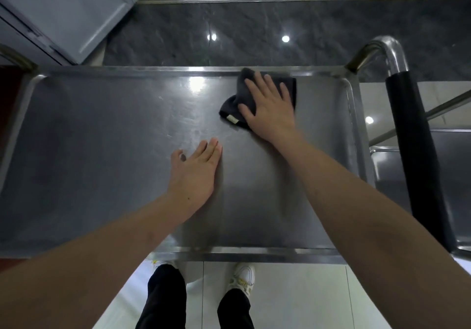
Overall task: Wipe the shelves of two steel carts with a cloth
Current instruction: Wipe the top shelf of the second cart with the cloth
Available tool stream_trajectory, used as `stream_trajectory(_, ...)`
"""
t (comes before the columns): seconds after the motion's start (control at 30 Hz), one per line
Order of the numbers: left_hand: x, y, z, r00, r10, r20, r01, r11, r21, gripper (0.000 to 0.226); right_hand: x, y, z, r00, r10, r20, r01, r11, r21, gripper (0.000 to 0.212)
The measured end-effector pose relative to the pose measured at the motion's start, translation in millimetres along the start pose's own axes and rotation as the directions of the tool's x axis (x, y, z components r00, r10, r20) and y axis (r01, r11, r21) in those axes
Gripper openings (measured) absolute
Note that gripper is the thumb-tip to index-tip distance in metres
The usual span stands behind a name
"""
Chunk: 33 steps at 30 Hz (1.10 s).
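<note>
R hand (270, 107) flat, fingers spread wide, pressing dark cloth (230, 111) on top shelf (102, 150) near cart handle (413, 135). L hand (195, 173) flat, bracing (holds nothing). Keep even pressure, overlap strokes, 1 pass into corners.

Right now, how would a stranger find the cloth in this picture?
Look at the steel shelf that fills the middle of the view. Near its far right corner, the right hand presses flat on the cloth. It is dark grey, crumpled, with a small pale tag.
</note>
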<state>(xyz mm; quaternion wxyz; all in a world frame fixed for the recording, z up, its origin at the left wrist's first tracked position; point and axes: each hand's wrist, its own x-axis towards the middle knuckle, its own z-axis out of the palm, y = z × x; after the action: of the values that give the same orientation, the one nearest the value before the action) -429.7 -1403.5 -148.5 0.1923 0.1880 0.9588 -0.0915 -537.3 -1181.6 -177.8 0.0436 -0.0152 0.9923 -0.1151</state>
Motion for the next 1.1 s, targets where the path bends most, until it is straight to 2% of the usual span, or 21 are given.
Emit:
stream_trajectory(0.13,-2.9,-0.5,0.5,1.000,0.023,-0.022,-0.023,1.000,0.002,0.072,-11.9,29.3,-7.0,0.991,0.134,-0.027,-0.135,0.990,-0.027,0.073)
stream_trajectory(0.23,-3.7,1.4,1.0,0.999,0.032,-0.038,-0.031,0.999,0.039,0.070,-7.7,7.1,-3.8,0.987,0.153,-0.055,-0.153,0.988,0.007,0.071)
stream_trajectory(0.43,-3.4,1.1,-5.6,0.998,0.051,-0.021,-0.050,0.998,0.047,0.070,30.3,-85.0,10.4,0.993,-0.113,0.027,0.112,0.993,0.021,0.069)
stream_trajectory(0.6,-1.0,-0.2,-9.8,1.000,0.027,0.012,-0.027,0.998,0.049,0.070,31.6,-66.7,6.1,0.986,-0.161,0.035,0.160,0.987,0.020,0.067)
stream_trajectory(0.73,-1.3,4.6,-11.1,0.999,0.000,0.033,-0.003,0.998,0.066,0.070,17.4,-17.1,-5.6,0.996,-0.088,-0.005,0.089,0.996,0.011,0.067)
stream_trajectory(0.87,-0.4,6.3,-15.5,0.999,-0.003,0.048,0.000,0.998,0.068,0.073,1.3,41.4,-18.1,0.998,0.057,-0.038,-0.056,0.998,0.008,0.068)
stream_trajectory(1.0,0.0,6.7,-12.5,1.000,0.019,0.007,-0.019,0.995,0.094,0.073,-14.2,90.4,-29.7,0.972,0.227,-0.060,-0.228,0.974,0.003,0.070)
stream_trajectory(1.1,0.9,6.2,-11.2,0.999,0.044,-0.008,-0.043,0.994,0.096,0.074,-20.7,100.5,-31.9,0.947,0.315,-0.068,-0.315,0.949,0.014,0.073)
